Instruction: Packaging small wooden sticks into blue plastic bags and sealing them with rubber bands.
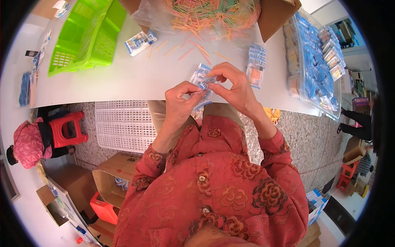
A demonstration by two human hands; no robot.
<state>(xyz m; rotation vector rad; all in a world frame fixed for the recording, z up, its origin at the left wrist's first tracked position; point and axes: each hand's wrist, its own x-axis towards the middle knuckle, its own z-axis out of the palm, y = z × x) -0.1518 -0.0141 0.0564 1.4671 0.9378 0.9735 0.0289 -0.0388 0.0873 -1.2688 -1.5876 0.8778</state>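
Observation:
At the table's near edge, my left hand (180,100) pinches a small clear packet (200,73) with blue-striped ends between thumb and fingers. My right hand (238,86) grips the same packet from the other side, its thumb and forefinger closed close to the left fingertips. What lies inside the packet there is too small to make out. Beyond my hands, several thin pink, orange and yellow sticks (199,50) are scattered on the white table (123,78). Similar packets (256,66) lie in a row just right of my right hand. Another packet (140,43) rests further left.
A cardboard box (281,15) at the back holds a plastic bag of coloured sticks (212,14). The green basket (88,39) stands left; a clear bin (302,78) full of packets stands right. Below are a white crate (123,123) and a red stool (68,129) beside another person.

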